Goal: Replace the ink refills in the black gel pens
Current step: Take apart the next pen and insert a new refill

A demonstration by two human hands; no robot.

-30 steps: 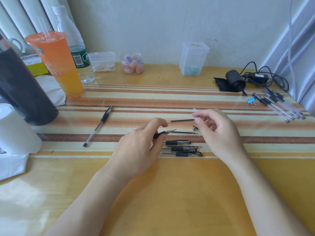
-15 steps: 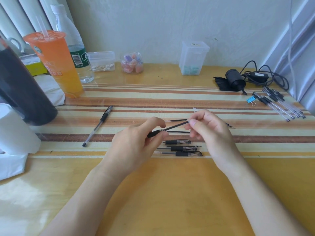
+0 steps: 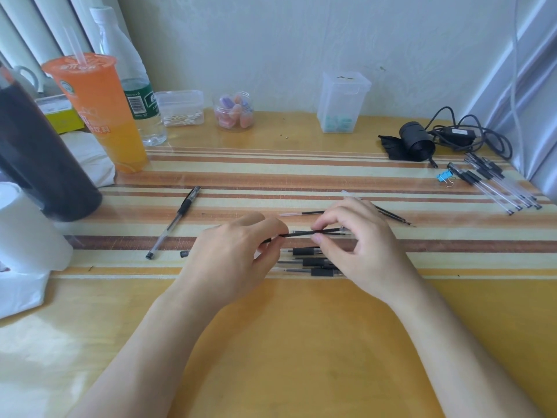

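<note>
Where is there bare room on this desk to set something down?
Free: the far stripes between the orange cup and the black roll; the mat right of the right hand, nearer than the pen bundle. Crowded: under the refill both it and the left hand pinch, where pens lie, and around the loose refills.

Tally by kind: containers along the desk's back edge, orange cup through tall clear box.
Orange plastic drink cup with straw: 1
Clear plastic water bottle: 1
Clear rectangular plastic boxes: 2 (low cotton-swab box, tall lidded box)
Small clear round jar of pastel pieces: 1
Total: 5
</note>
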